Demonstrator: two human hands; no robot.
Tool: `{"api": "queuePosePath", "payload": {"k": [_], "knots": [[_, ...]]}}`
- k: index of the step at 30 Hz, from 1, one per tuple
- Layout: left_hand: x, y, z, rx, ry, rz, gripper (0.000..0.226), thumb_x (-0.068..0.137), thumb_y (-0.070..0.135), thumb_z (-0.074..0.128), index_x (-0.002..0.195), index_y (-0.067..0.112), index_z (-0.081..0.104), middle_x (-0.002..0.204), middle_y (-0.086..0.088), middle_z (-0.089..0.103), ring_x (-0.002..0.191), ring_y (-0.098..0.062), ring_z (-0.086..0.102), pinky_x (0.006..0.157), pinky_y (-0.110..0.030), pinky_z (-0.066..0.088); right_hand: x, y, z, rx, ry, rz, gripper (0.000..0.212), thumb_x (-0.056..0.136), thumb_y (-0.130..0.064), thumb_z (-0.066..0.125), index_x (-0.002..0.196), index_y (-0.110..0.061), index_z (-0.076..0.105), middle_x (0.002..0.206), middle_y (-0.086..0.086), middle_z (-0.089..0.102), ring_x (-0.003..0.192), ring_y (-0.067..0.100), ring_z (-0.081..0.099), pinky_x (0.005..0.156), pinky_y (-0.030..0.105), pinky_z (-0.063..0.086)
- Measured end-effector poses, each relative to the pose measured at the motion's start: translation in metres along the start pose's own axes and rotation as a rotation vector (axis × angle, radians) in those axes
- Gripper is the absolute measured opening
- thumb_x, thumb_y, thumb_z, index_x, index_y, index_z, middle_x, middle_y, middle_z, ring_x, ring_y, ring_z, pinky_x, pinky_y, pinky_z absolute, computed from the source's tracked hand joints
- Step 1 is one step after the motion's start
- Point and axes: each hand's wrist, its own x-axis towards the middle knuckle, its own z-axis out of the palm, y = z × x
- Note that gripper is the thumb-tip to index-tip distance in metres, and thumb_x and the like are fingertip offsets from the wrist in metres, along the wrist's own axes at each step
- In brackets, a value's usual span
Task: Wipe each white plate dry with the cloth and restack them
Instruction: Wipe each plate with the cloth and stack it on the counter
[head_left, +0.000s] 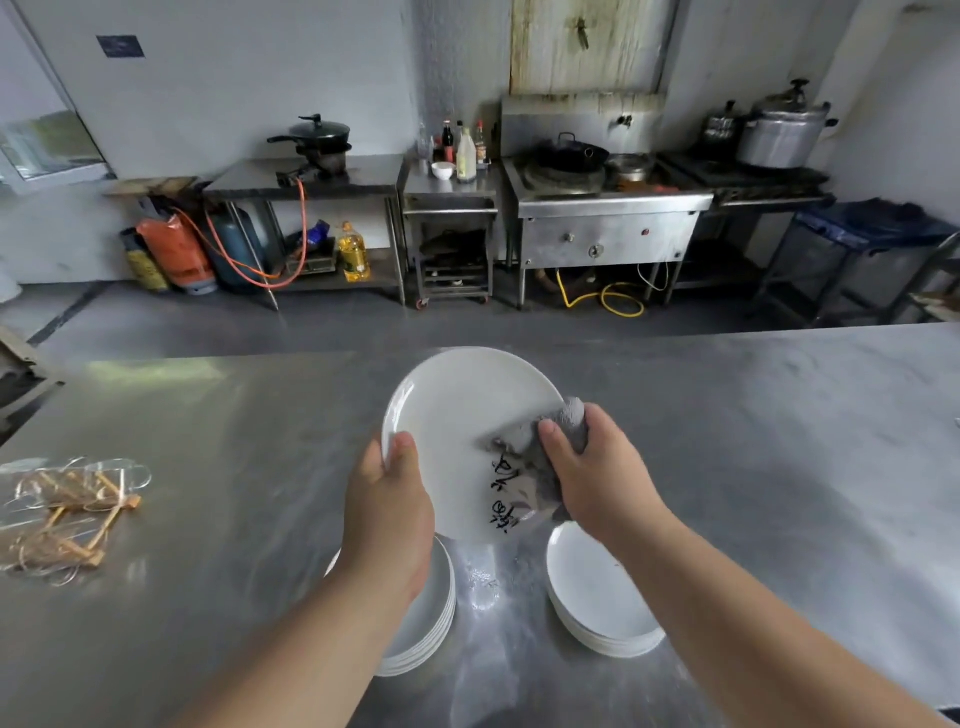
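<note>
A white plate (457, 421) is held up, tilted toward me, above the steel table (218, 519). My left hand (389, 504) grips its left rim, thumb on the face. My right hand (597, 473) holds a grey cloth (535, 457) with black lettering and presses it on the plate's right side. Below, a stack of white plates (431, 618) lies partly hidden under my left forearm. A second stack of white plates (597, 592) sits under my right wrist.
A clear bag of wooden sticks (67, 514) lies at the table's left. A wet patch (483, 582) shines between the stacks. Beyond the table is a floor, then counters with a stove (602, 208), pots, bottles and gas cylinders (176, 254).
</note>
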Motion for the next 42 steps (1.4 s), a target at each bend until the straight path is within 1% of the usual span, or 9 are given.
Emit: {"api": "queuePosePath", "payload": {"k": [8,11,15,21,25,29,32,35,42], "knots": [[0.008,0.002,0.006,0.053,0.146,0.118,0.026,0.108,0.042,0.045,0.098,0.025,0.062,0.094,0.003,0.067,0.089,-0.025,0.061,0.081,-0.039,0.047,-0.034,0.02,0.034,0.084,-0.044,0.052,0.022,0.1,-0.054,0.056,0.098,-0.032,0.051,0.089,-0.015,0.069,0.079,0.002,0.066,0.062,0.02,0.049],[0.013,0.001,-0.004,0.123,-0.002,0.054,0.024,0.112,0.037,0.045,0.103,0.033,0.067,0.095,0.01,0.072,0.091,-0.015,0.062,0.087,-0.041,0.05,-0.02,0.019,0.015,0.153,-0.02,0.04,0.019,0.102,-0.047,0.057,0.099,-0.028,0.059,0.09,-0.008,0.072,0.086,0.021,0.071,0.071,0.036,0.058],[0.01,0.004,-0.014,0.296,-0.251,-0.095,0.033,0.11,0.054,0.039,0.096,0.041,0.066,0.101,0.003,0.074,0.09,-0.019,0.07,0.073,-0.04,0.059,0.0,0.012,-0.014,0.109,0.032,-0.065,0.006,0.104,-0.041,0.056,0.102,-0.039,0.062,0.091,-0.022,0.072,0.084,-0.003,0.066,0.071,0.029,0.05],[0.01,-0.002,-0.014,0.058,-0.649,-0.767,0.126,0.065,0.103,0.015,0.133,0.009,0.064,0.105,-0.028,0.075,0.086,-0.045,0.075,0.063,-0.044,0.063,-0.013,0.006,-0.017,0.12,0.051,-0.308,0.018,0.104,-0.031,0.058,0.112,-0.048,0.059,0.094,-0.025,0.071,0.09,-0.003,0.067,0.068,0.008,0.046],[0.016,0.003,-0.008,-0.564,-0.419,-0.808,0.091,0.098,0.075,0.045,0.137,-0.006,0.056,0.126,-0.038,0.066,0.099,-0.057,0.07,0.075,-0.063,0.064,-0.029,0.005,-0.019,0.157,-0.101,-0.542,0.021,0.105,-0.05,0.048,0.125,-0.05,0.055,0.099,-0.018,0.07,0.086,0.01,0.071,0.074,0.014,0.05],[0.025,0.024,-0.01,-0.638,-0.396,-0.654,0.031,0.089,0.014,0.057,0.112,-0.006,0.058,0.1,-0.029,0.072,0.083,-0.041,0.074,0.072,-0.044,0.067,-0.041,0.011,-0.014,0.184,-0.253,-0.555,0.043,0.109,-0.054,0.038,0.14,-0.031,0.056,0.116,-0.007,0.069,0.1,0.018,0.07,0.087,0.032,0.055],[0.022,0.026,-0.01,-0.524,-0.492,-0.608,0.043,0.09,0.019,0.052,0.123,-0.005,0.066,0.113,-0.024,0.074,0.099,-0.038,0.071,0.1,-0.048,0.053,-0.041,0.011,-0.005,-0.092,-0.288,-0.525,0.059,0.107,-0.057,0.028,0.154,-0.026,0.046,0.16,-0.014,0.042,0.154,0.007,0.029,0.122,0.028,0.029],[0.004,0.022,0.001,-0.468,-0.638,-0.541,0.052,0.098,0.024,0.045,0.136,-0.006,0.064,0.127,-0.027,0.071,0.103,-0.034,0.075,0.091,-0.044,0.06,-0.036,0.005,0.012,-0.458,-0.312,-0.531,0.082,0.099,-0.071,0.002,0.167,-0.025,0.008,0.174,-0.005,-0.003,0.159,0.01,-0.017,0.129,0.033,-0.007],[0.008,0.019,0.0,-0.518,-0.742,-0.322,0.046,0.106,0.023,0.048,0.142,-0.001,0.062,0.146,-0.03,0.059,0.136,-0.044,0.058,0.107,-0.053,0.053,-0.001,-0.009,-0.005,-0.486,-0.181,-0.402,0.07,0.106,-0.053,0.017,0.167,-0.024,-0.001,0.174,0.002,-0.015,0.159,0.021,-0.019,0.13,0.046,-0.002]]}}
